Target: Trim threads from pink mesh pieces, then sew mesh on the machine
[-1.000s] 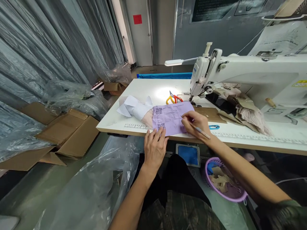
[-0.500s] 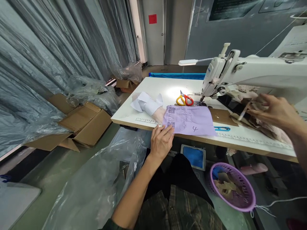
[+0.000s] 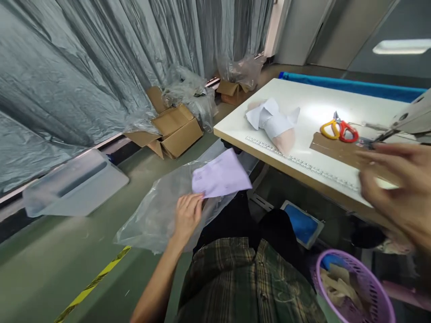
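My left hand (image 3: 187,215) pinches the lower left corner of a lilac printed sheet (image 3: 220,178) and holds it below the table's edge, over a clear plastic bag (image 3: 158,215) on the floor beside my leg. My right hand (image 3: 397,188) is close to the camera at the right, blurred by motion, fingers spread over the front edge of the white sewing table (image 3: 313,107). Whether it holds anything I cannot make out. On the table lie a bundle of pale fabric wrapped in white paper (image 3: 274,123), orange and red scissors (image 3: 338,130) and a brown cardboard strip (image 3: 333,148).
The sewing machine's head (image 3: 412,119) juts in at the right edge. A purple basket (image 3: 353,287) of fabric scraps stands on the floor at lower right, a blue pedal (image 3: 303,222) under the table. Cardboard boxes (image 3: 171,128), plastic sheeting and a clear lid (image 3: 74,184) lie at left.
My left hand has taken the lilac sheet off the table and brought it down over the plastic bag. My right hand came back from the fabric pile toward me. My view swung left.
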A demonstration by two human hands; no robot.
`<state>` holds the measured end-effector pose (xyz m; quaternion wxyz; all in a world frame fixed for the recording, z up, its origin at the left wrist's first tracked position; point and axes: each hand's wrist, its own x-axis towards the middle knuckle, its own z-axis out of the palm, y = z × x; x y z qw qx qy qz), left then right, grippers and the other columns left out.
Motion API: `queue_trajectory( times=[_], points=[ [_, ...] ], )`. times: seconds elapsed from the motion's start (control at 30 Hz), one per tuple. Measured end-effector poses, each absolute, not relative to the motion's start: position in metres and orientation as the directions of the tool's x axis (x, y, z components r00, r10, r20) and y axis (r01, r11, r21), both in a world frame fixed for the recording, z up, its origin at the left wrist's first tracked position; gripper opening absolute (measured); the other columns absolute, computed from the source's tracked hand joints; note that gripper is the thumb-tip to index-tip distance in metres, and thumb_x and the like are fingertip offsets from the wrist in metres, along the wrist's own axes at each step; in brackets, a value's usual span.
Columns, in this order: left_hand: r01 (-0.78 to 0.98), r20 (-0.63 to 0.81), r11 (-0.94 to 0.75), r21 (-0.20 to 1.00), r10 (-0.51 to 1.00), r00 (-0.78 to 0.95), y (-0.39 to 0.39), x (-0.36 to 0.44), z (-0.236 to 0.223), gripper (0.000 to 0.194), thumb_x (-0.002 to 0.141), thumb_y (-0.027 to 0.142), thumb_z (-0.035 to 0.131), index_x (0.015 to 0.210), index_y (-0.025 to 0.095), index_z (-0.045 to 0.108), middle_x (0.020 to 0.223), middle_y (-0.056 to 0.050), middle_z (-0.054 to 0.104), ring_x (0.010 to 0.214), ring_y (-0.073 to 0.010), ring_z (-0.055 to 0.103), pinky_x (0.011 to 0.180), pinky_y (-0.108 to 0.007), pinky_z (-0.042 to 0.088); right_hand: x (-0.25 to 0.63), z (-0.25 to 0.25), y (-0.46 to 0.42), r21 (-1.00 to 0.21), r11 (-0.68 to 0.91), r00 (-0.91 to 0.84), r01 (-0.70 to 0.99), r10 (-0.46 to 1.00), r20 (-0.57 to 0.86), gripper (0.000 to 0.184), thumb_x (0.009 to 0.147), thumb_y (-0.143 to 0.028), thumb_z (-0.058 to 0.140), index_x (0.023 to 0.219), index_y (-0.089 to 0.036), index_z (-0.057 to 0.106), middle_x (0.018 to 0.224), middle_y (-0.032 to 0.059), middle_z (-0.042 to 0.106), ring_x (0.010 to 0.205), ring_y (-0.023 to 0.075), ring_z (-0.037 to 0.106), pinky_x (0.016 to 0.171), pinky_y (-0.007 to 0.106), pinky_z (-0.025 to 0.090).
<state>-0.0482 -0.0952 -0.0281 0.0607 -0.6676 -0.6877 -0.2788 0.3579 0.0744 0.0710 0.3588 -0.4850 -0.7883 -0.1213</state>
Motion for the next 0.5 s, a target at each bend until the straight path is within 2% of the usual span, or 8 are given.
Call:
queue_trajectory(
  times=[0.07, 0.13, 0.17, 0.23, 0.33, 0.4, 0.43, 0.5],
  points=[
    [0.954, 0.127, 0.184, 0.236, 0.968, -0.218, -0.113, -0.068, -0.055, 0.028, 0.093, 0.022, 0.042, 0.100, 0.017, 0.070, 0.099, -0.012, 0.074, 0.094, -0.0263, 0.069, 0.090, -0.042, 0.051, 0.316, 0.070, 0.092, -0.171, 0.649, -0.364, 0.741, 0.604, 0.709, 0.034, 0.086, -0.039, 0.056, 0.116, -0.025, 0.066, 0.117, 0.0159, 0.061, 0.108, 0.0308, 0.060, 0.089, 0.049, 0.051],
    [0.938, -0.121, 0.310, 0.153, 0.948, -0.294, -0.123, -0.077, -0.076, 0.034, 0.090, 0.023, 0.046, 0.114, 0.012, 0.067, 0.119, -0.017, 0.068, 0.106, -0.0310, 0.066, 0.095, -0.045, 0.049, 0.281, 0.070, 0.116, -0.245, 0.620, -0.337, 0.745, 0.668, 0.664, 0.048, 0.087, -0.043, 0.055, 0.129, -0.019, 0.058, 0.128, 0.0191, 0.053, 0.121, 0.0331, 0.052, 0.098, 0.051, 0.046],
    [0.931, -0.187, 0.338, 0.136, 0.932, -0.311, -0.126, -0.078, -0.082, 0.039, 0.088, 0.025, 0.047, 0.121, 0.010, 0.063, 0.127, -0.019, 0.063, 0.113, -0.0325, 0.063, 0.098, -0.046, 0.049, 0.266, 0.071, 0.129, -0.289, 0.577, -0.312, 0.764, 0.722, 0.618, 0.059, 0.085, -0.046, 0.058, 0.135, -0.015, 0.052, 0.134, 0.0213, 0.049, 0.126, 0.0353, 0.046, 0.102, 0.054, 0.042],
    [0.920, -0.209, 0.346, 0.184, 0.928, -0.307, -0.131, -0.073, -0.083, 0.047, 0.089, 0.030, 0.047, 0.130, 0.008, 0.056, 0.138, -0.019, 0.056, 0.121, -0.0328, 0.058, 0.102, -0.047, 0.047, 0.243, 0.071, 0.155, -0.375, 0.467, -0.263, 0.801, 0.837, 0.479, 0.080, 0.081, -0.048, 0.065, 0.146, -0.012, 0.036, 0.145, 0.0249, 0.038, 0.134, 0.0388, 0.035, 0.106, 0.058, 0.035],
    [0.893, -0.011, 0.275, 0.357, 0.957, -0.291, -0.141, -0.065, -0.064, 0.043, 0.093, 0.036, 0.046, 0.129, 0.016, 0.057, 0.139, -0.013, 0.056, 0.122, -0.0279, 0.058, 0.103, -0.044, 0.048, 0.219, 0.071, 0.182, -0.435, 0.294, -0.221, 0.851, 0.952, 0.211, 0.103, 0.074, -0.044, 0.076, 0.152, -0.006, 0.020, 0.152, 0.0313, 0.024, 0.139, 0.0434, 0.025, 0.107, 0.060, 0.029],
    [0.882, 0.263, 0.245, 0.402, 0.892, -0.368, -0.152, -0.070, -0.044, 0.039, 0.091, 0.037, 0.052, 0.127, 0.021, 0.059, 0.138, -0.011, 0.056, 0.121, -0.0265, 0.058, 0.103, -0.044, 0.047, 0.208, 0.071, 0.187, -0.452, 0.234, -0.208, 0.860, 0.972, 0.109, 0.095, 0.078, -0.037, 0.073, 0.151, -0.001, 0.023, 0.149, 0.0323, 0.030, 0.136, 0.0416, 0.032, 0.107, 0.056, 0.030],
    [0.882, 0.402, 0.261, 0.393, 0.813, -0.420, -0.159, -0.076, -0.035, 0.040, 0.089, 0.037, 0.056, 0.126, 0.022, 0.058, 0.139, -0.012, 0.055, 0.122, -0.0274, 0.056, 0.104, -0.045, 0.046, 0.203, 0.071, 0.185, -0.471, 0.242, -0.215, 0.848, 0.970, 0.112, 0.086, 0.082, -0.033, 0.069, 0.149, 0.001, 0.027, 0.146, 0.0308, 0.036, 0.134, 0.0389, 0.037, 0.108, 0.052, 0.031],
    [0.855, 0.606, 0.359, 0.375, 0.603, -0.519, -0.177, -0.095, -0.023, 0.048, 0.085, 0.036, 0.063, 0.129, 0.019, 0.055, 0.140, -0.015, 0.052, 0.128, -0.0296, 0.050, 0.109, -0.049, 0.039, 0.197, 0.071, 0.170, -0.517, 0.323, -0.205, 0.793, 0.940, 0.273, 0.070, 0.083, -0.028, 0.063, 0.145, -0.003, 0.040, 0.142, 0.0236, 0.047, 0.129, 0.0339, 0.046, 0.107, 0.045, 0.034]
  ],
)
